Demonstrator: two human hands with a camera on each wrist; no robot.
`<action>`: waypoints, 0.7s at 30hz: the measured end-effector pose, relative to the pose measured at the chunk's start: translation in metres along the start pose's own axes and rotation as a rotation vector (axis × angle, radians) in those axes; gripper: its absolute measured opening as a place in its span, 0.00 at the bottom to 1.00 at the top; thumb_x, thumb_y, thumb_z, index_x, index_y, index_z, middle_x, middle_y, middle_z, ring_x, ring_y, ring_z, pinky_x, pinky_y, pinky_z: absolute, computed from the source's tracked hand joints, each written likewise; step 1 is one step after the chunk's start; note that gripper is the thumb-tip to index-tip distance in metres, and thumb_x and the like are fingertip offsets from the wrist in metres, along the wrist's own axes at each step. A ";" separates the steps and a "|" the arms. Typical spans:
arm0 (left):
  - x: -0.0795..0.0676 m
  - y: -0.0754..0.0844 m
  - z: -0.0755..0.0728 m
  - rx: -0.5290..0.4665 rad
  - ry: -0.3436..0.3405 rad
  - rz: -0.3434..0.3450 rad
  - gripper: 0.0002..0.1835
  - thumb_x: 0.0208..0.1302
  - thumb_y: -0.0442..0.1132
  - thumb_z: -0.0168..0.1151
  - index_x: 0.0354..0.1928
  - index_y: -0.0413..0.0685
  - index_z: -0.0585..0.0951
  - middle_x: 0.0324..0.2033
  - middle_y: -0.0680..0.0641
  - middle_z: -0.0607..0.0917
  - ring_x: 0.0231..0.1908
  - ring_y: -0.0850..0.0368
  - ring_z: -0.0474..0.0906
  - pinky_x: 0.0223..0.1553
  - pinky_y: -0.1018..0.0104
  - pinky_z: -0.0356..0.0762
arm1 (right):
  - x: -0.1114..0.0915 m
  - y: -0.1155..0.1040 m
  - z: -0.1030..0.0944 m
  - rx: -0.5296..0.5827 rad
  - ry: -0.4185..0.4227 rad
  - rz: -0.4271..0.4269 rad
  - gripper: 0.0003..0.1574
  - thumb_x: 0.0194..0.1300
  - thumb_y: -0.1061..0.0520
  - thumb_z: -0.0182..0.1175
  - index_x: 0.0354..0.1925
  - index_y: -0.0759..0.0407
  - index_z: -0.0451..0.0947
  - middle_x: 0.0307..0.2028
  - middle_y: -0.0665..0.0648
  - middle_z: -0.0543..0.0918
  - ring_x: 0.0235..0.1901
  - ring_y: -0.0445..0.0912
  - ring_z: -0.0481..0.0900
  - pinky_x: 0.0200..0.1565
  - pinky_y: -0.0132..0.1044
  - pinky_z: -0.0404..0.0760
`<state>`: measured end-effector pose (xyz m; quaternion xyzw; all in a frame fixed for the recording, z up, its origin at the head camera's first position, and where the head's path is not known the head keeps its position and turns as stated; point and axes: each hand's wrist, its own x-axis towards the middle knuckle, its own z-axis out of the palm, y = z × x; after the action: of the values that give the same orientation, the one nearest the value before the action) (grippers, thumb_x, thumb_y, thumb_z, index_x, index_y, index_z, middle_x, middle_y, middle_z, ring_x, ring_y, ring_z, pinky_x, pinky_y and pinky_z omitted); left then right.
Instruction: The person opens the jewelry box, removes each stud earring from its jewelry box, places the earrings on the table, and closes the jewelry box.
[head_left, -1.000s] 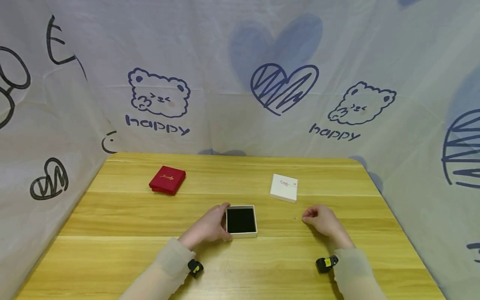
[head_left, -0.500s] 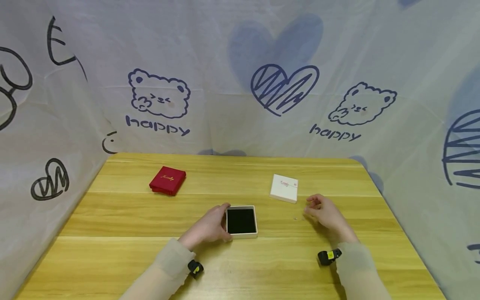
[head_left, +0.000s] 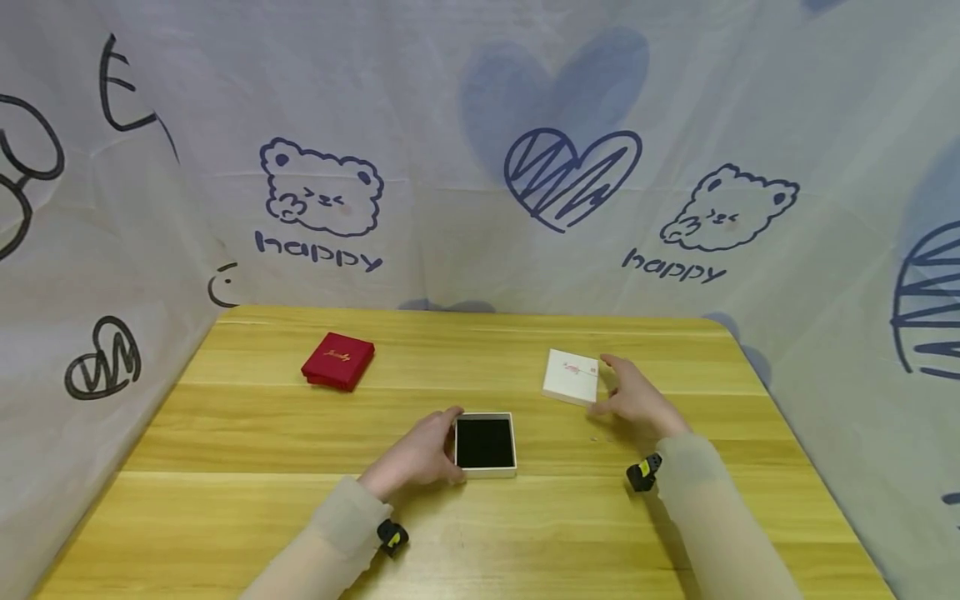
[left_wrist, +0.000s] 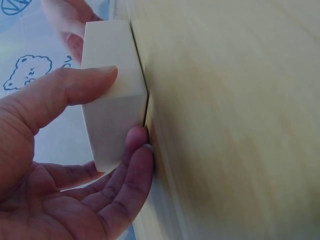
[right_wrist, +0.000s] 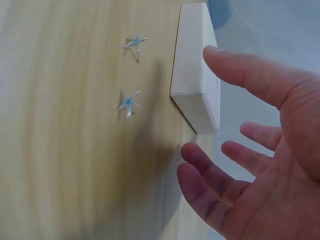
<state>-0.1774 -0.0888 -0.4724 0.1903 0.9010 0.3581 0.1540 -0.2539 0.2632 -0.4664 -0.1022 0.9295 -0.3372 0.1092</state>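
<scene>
At upper left of the worktop (head_left: pixel 225 433) lies a red box (head_left: pixel 338 361). At centre the left hand (head_left: pixel 417 454) grips the open black-lined box (head_left: pixel 485 444) by its left side. Right of centre, the right hand (head_left: pixel 636 400), fingers spread and relaxed, reaches the white lid (head_left: pixel 571 377).

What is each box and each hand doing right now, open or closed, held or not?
Open white square box with black lining: lidless, upright on the table, held.
Left hand: fingers grip that box's side.
Flat white square lid: lying on the table, not gripped.
Right hand: open, beside the lid.
Red square box: closed, untouched.
Two tiny star-shaped earrings: loose on the table.
</scene>
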 end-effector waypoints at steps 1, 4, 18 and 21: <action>0.000 0.000 0.000 0.000 -0.001 -0.003 0.52 0.42 0.33 0.80 0.69 0.29 0.61 0.32 0.47 0.73 0.28 0.57 0.72 0.36 0.61 0.73 | 0.003 -0.001 0.000 -0.013 -0.008 -0.007 0.63 0.52 0.60 0.75 0.72 0.75 0.47 0.70 0.76 0.55 0.59 0.68 0.68 0.62 0.59 0.65; 0.000 -0.001 0.000 -0.001 0.002 -0.003 0.53 0.42 0.33 0.80 0.69 0.29 0.60 0.32 0.47 0.74 0.28 0.58 0.72 0.36 0.61 0.73 | 0.009 -0.004 0.001 -0.043 -0.028 -0.019 0.64 0.51 0.60 0.76 0.72 0.77 0.47 0.69 0.77 0.55 0.66 0.70 0.58 0.66 0.60 0.56; 0.000 0.000 0.000 -0.004 -0.002 -0.004 0.52 0.43 0.33 0.80 0.69 0.29 0.60 0.33 0.47 0.73 0.28 0.57 0.72 0.34 0.62 0.73 | 0.023 -0.008 0.008 -0.070 -0.057 0.043 0.66 0.51 0.57 0.76 0.73 0.74 0.46 0.69 0.75 0.55 0.67 0.66 0.57 0.67 0.58 0.53; -0.001 0.000 0.000 0.000 0.003 0.000 0.52 0.42 0.33 0.80 0.69 0.28 0.60 0.33 0.47 0.73 0.28 0.58 0.72 0.35 0.62 0.73 | 0.027 -0.006 0.009 -0.086 -0.058 0.052 0.65 0.51 0.57 0.76 0.73 0.75 0.46 0.69 0.75 0.55 0.66 0.66 0.57 0.67 0.58 0.54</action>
<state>-0.1768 -0.0889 -0.4719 0.1898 0.9012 0.3584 0.1526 -0.2763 0.2457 -0.4727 -0.0924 0.9418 -0.2911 0.1402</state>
